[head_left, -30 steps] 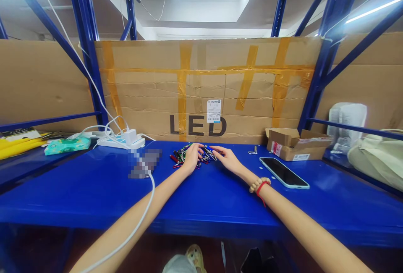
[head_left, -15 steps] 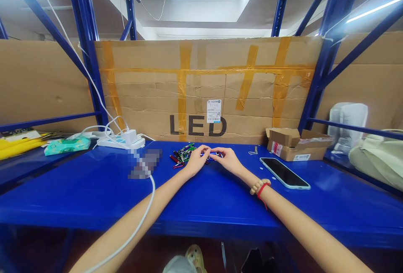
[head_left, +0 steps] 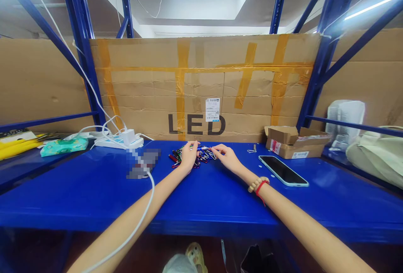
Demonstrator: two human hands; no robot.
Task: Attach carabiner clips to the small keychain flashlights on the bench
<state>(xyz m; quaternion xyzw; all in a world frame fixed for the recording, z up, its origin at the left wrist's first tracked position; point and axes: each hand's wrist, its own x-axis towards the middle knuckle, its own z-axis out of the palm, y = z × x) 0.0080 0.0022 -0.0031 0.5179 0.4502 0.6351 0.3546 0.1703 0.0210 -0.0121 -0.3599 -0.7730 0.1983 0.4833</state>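
Note:
My left hand (head_left: 188,157) is closed on one end of a slim blue metal piece (head_left: 203,148), which looks like a small carabiner keychain. From the other side, the fingertips of my right hand (head_left: 227,158) pinch its right end. Under and around the hands lies a pile of small carabiner-like metal clips (head_left: 206,157) in red, green, blue, black and silver. My left hand hides part of that pile. The exact shape of the held piece is too small to make out.
Right of my hands lie a phone (head_left: 283,171), a small metal clip (head_left: 252,149) and an open cardboard box (head_left: 294,143). On the left are a power strip (head_left: 135,143), a blurred-out object (head_left: 143,164) and a white cable (head_left: 150,197) crossing my forearm. A large cardboard sheet (head_left: 147,92) stands behind.
My hands were together at the fingertips and have drawn apart, the left one moving left. The blue piece now shows between them, and more of the pile is visible.

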